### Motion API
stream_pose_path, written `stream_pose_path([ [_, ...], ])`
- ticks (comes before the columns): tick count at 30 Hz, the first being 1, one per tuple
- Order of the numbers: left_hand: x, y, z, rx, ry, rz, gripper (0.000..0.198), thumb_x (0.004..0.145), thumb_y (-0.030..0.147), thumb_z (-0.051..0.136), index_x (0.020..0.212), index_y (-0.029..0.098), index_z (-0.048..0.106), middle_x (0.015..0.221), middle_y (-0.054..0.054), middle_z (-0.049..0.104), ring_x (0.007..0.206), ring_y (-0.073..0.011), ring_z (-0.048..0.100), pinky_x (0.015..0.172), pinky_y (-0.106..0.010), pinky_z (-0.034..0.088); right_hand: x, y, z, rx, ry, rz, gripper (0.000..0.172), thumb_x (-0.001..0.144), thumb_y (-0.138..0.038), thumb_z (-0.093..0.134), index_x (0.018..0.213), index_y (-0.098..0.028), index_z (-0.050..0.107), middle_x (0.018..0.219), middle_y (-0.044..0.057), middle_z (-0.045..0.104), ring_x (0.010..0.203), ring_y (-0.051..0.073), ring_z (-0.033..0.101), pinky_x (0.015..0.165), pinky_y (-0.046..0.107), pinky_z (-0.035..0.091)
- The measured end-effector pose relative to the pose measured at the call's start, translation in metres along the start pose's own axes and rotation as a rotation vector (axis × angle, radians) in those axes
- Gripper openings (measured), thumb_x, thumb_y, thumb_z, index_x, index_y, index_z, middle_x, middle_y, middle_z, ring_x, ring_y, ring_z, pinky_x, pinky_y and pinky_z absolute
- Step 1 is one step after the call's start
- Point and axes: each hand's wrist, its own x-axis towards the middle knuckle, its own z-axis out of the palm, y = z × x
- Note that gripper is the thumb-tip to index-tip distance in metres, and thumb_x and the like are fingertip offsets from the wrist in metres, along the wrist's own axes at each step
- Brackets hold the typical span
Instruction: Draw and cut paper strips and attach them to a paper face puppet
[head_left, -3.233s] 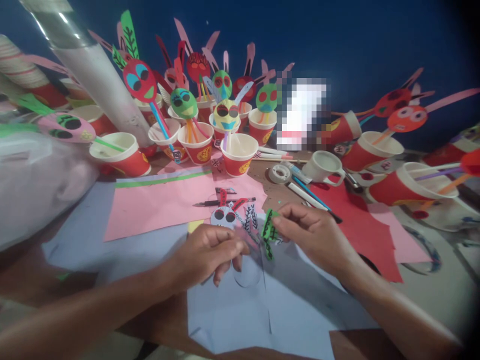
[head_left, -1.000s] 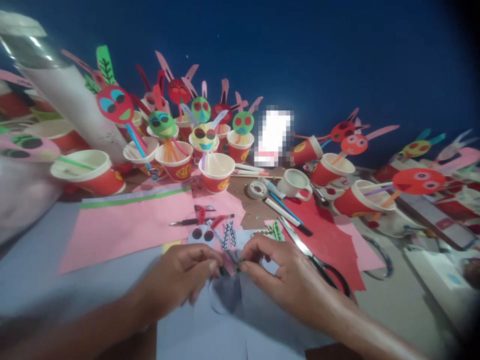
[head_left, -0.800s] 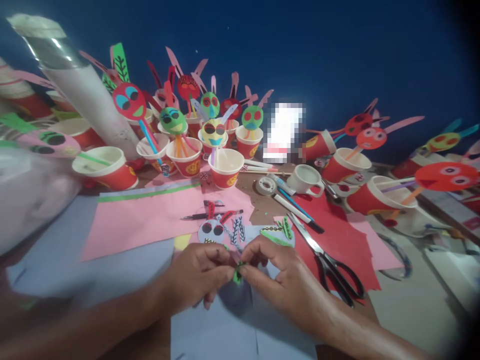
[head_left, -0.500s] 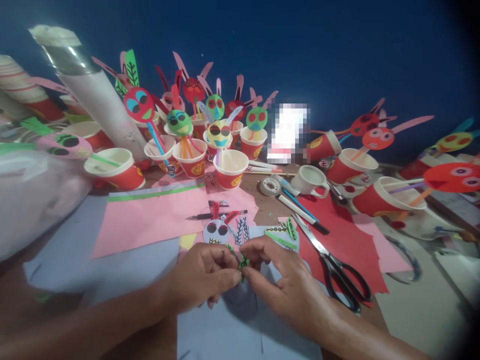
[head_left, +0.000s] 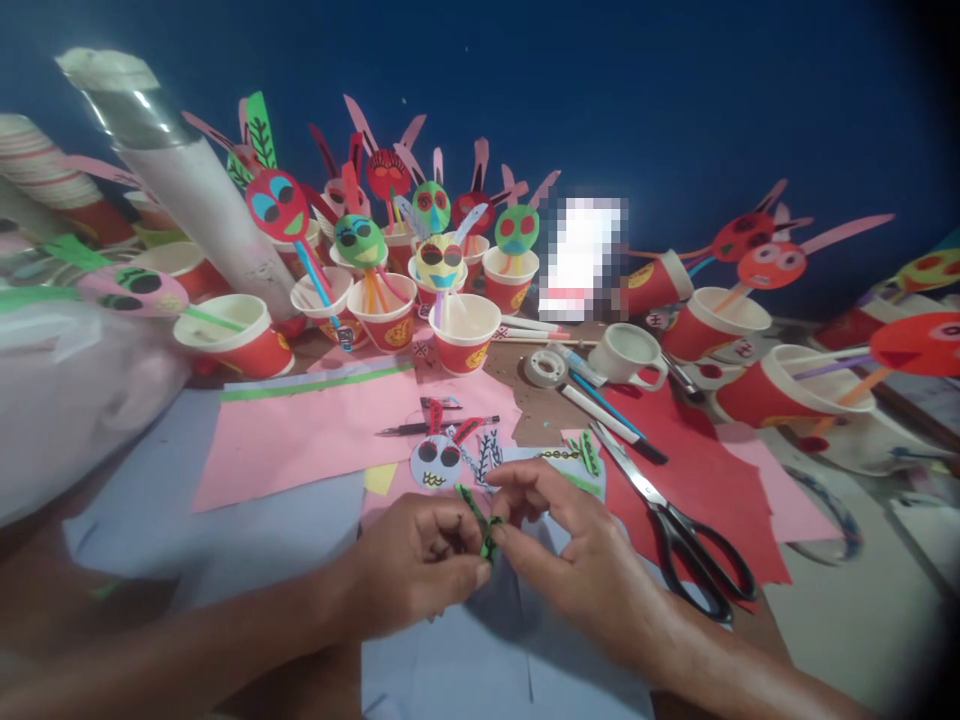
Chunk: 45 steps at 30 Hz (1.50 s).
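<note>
My left hand (head_left: 427,555) pinches a small green paper strip (head_left: 487,540) with dark markings. From the other side, my right hand (head_left: 551,525) grips the same strip between thumb and fingers. Both hands meet over pale blue paper (head_left: 457,660). Just beyond them lies a round pale paper face (head_left: 435,462) with dark eyes and red ears. Beside it is a pale cut-out with leaf-like black lines (head_left: 489,455), partly covered by my right hand. A green leaf-marked piece (head_left: 589,460) lies to the right.
Black-handled scissors (head_left: 675,530) lie open on red paper (head_left: 735,500). Behind are a tape roll (head_left: 545,368), a white mug (head_left: 626,355) and pens (head_left: 611,420). Several red paper cups (head_left: 465,345) with paper faces on straws line the back. Pink paper (head_left: 300,440) lies at left.
The fingers have shifted slightly on the green strip, and more of it shows between my hands. The whole view has moved a little; the other things stay in place.
</note>
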Motion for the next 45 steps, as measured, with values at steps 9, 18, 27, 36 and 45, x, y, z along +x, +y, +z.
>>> stream_pose_path([
  [9,0.001,-0.001,0.000,0.044,0.029,0.006,0.009,0.072,0.022,0.055,0.067,0.017,0.049,0.048,0.009,0.040,0.040,-0.0050,0.038,0.040,-0.017,0.032,-0.005,0.000,0.007,0.071,-0.049,-0.016,0.028,0.079,-0.018,0.054,0.106,-0.027,0.055,0.081,-0.003,0.064,0.073,0.011,0.059,0.048,0.017,0.039],
  [18,-0.002,0.007,-0.010,0.049,0.092,-0.045,0.016,0.077,0.028,0.057,0.067,0.018,0.048,0.048,0.009,0.041,0.043,-0.0059,0.037,0.043,-0.017,0.033,0.027,0.013,-0.090,-0.605,0.178,0.054,0.016,0.084,-0.033,0.052,0.078,-0.024,0.064,0.068,-0.003,0.065,0.063,0.014,0.056,0.057,0.024,0.036],
  [27,-0.001,0.011,-0.010,0.059,0.249,-0.026,0.020,0.076,0.035,0.057,0.069,0.017,0.052,0.046,0.008,0.040,0.043,-0.0056,0.036,0.043,-0.017,0.027,0.032,0.028,-0.090,-1.132,-0.057,0.250,0.026,0.079,-0.031,0.047,0.062,-0.020,0.063,0.063,0.004,0.064,0.061,0.017,0.057,0.051,0.027,0.021],
  [36,-0.001,0.010,-0.015,0.069,0.207,-0.045,0.021,0.080,0.037,0.056,0.074,0.018,0.051,0.046,0.008,0.042,0.044,-0.0066,0.037,0.043,-0.018,0.026,0.036,0.039,-0.090,-1.018,-0.087,0.243,0.017,0.078,-0.029,0.048,0.072,-0.022,0.063,0.067,0.001,0.066,0.062,0.016,0.057,0.051,0.025,0.025],
  [45,-0.001,0.009,-0.022,-0.036,0.286,-0.003,0.020,0.080,0.037,0.057,0.073,0.019,0.051,0.044,0.008,0.043,0.040,-0.0064,0.036,0.038,-0.017,0.026,0.037,0.028,-0.095,-0.951,-0.034,0.272,0.021,0.080,-0.035,0.048,0.071,-0.024,0.065,0.072,0.001,0.067,0.065,0.016,0.058,0.055,0.025,0.031],
])
